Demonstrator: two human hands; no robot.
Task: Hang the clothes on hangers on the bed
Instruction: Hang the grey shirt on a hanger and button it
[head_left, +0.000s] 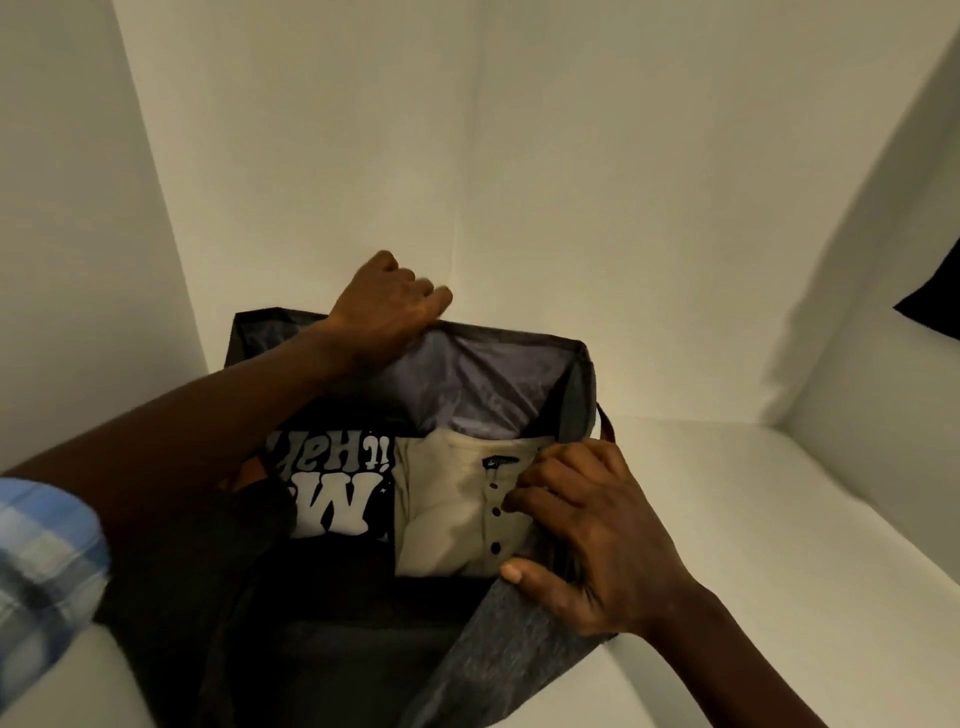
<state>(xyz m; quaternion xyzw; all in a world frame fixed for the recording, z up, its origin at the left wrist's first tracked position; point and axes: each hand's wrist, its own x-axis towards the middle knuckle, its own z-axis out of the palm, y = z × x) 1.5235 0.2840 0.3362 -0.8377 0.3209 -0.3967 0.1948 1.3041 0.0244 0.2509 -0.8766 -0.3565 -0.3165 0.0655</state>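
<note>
- My sleeve (41, 551), blue and white checked, is at the lower left, nearest to me.
- My right hand (587, 525) holds the right edge of the grey bag (509, 665). The fingers are bent over this edge and the thumb lies on the grey cloth. The fingertips touch the beige shirt.
- The beige shirt (441, 509) lies folded inside the bag, on the right side. It has a row of small dark buttons and a dark label at the neck.
- The black T-shirt (337, 499) lies just beside it on the left, also inside the bag. It has big white and grey letters, upside down from my side. My left forearm covers a part of it.
- My left hand (387, 306) grips the far rim of the bag, with the fingers curled round the rim.
- The bag stands on a white surface (753, 519), in a corner of white walls (571, 182).
- A dark thing (935, 296) shows at the right border; I cannot tell what it is.
</note>
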